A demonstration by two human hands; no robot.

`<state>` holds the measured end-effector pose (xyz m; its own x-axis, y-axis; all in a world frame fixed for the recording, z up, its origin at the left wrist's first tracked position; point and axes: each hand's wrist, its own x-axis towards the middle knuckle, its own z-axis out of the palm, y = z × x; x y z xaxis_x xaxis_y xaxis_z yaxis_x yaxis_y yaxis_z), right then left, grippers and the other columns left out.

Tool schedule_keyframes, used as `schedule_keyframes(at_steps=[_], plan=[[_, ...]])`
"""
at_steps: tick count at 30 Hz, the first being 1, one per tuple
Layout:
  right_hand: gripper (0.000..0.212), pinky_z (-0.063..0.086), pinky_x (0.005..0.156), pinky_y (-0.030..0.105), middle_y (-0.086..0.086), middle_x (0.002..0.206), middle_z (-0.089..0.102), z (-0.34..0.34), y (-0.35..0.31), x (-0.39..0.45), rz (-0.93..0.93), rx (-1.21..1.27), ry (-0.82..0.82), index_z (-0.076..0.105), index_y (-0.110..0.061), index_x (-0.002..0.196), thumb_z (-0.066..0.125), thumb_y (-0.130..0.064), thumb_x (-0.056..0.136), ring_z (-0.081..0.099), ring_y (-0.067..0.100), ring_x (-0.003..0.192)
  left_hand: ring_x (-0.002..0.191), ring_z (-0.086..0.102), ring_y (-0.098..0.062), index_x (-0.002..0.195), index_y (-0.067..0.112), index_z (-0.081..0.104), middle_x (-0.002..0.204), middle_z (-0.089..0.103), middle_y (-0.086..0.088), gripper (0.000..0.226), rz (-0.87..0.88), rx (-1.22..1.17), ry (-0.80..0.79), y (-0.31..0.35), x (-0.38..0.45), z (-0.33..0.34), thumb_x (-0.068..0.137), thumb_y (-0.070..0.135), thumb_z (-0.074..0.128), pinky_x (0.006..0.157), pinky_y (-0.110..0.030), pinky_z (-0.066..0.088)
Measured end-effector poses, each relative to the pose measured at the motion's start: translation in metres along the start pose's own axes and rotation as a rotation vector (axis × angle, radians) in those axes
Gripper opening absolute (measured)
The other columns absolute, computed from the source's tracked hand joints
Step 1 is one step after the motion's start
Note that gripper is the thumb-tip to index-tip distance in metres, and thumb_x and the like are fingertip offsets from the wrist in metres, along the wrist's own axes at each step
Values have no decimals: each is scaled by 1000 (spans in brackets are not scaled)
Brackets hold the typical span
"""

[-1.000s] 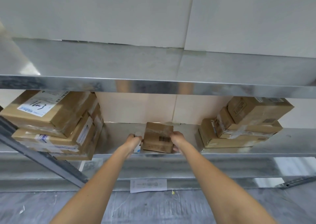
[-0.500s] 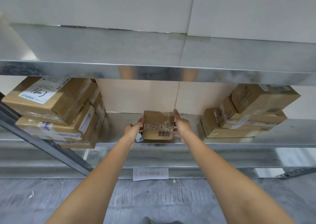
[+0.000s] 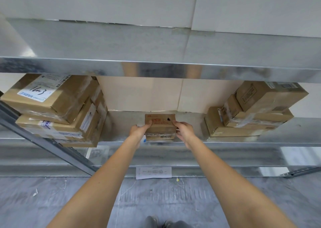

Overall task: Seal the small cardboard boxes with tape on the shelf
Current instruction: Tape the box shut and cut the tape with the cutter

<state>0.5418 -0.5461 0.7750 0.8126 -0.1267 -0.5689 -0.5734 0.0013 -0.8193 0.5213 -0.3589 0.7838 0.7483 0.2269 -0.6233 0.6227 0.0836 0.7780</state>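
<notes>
While gripping the small box point(image 3: 160, 127) at nine and three o'clock, both hands, left point(image 3: 139, 132) and right point(image 3: 184, 131), curl round its sides; something white, perhaps tape, hides behind the left.

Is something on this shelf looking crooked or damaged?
Yes. The left stack of boxes sits skewed and overhangs the shelf edge, and its top box is tilted. The small box between both hands looks intact.
</notes>
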Motion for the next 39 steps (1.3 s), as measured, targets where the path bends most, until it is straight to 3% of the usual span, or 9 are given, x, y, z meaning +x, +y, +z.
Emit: schedule_keyframes(at_steps=[4,9,13,17,25,29,32,35,39], plan=[[42,51,89,33,12,119,64,1,0,-3,-7,-27,27,58,-5,121,66,-32,91,60,29,109,138,36,-33,151,5,24,151,37,-12,86,65,13,12,1,-2,2,88,45,67,110,-43,32],[30,51,90,38,12,112,66,2,2,-9,-30,-109,58,59,-10,110,59,-36,94,62,30,105,129,45,-29,142,3,37,129,50,-5,59,127,-30,56,-4,-10,1,97,37,56,98,-34,35],[33,51,84,33,11,112,64,6,0,-15,-31,-98,46,56,-9,115,58,-36,95,61,30,106,107,54,-28,114,3,51,103,59,-5,21,200,-17,117,1,-17,-4,101,21,50,83,-26,36],[43,46,102,42,14,125,60,10,-6,-18,-49,-192,38,54,-5,126,53,-37,97,57,31,114,96,55,-27,112,0,54,103,60,-12,22,226,-12,160,8,-22,-9,99,18,52,82,-32,41],[57,43,103,42,14,134,51,14,-11,-28,-20,-282,-1,44,-4,134,49,-46,97,51,31,118,80,50,-24,91,7,58,76,54,-5,12,216,-135,187,8,-34,-8,95,17,54,74,-30,40],[49,37,96,28,14,137,44,7,-13,-38,-337,-395,145,43,-7,136,56,-32,96,48,28,123,78,49,-20,88,8,59,80,55,-8,17,358,-188,238,15,-48,-8,98,17,48,73,-29,39],[44,44,96,28,4,126,54,3,-29,-54,-664,-498,77,51,-17,132,64,-26,91,53,17,115,67,55,-13,92,5,60,76,61,-3,20,439,-211,177,31,-65,-6,101,14,45,63,-21,45],[51,42,85,11,-3,117,58,12,-48,-74,-770,-507,-139,58,-21,130,76,-22,82,55,4,99,61,53,-16,91,0,57,72,60,-5,21,429,-154,42,44,-79,2,100,13,43,50,-14,44],[30,47,72,10,11,99,65,17,-56,-88,-762,-467,-218,73,-5,106,76,-1,76,63,10,78,63,53,-10,99,8,63,80,62,-4,37,308,27,-80,40,-87,17,105,31,34,50,-13,40]])
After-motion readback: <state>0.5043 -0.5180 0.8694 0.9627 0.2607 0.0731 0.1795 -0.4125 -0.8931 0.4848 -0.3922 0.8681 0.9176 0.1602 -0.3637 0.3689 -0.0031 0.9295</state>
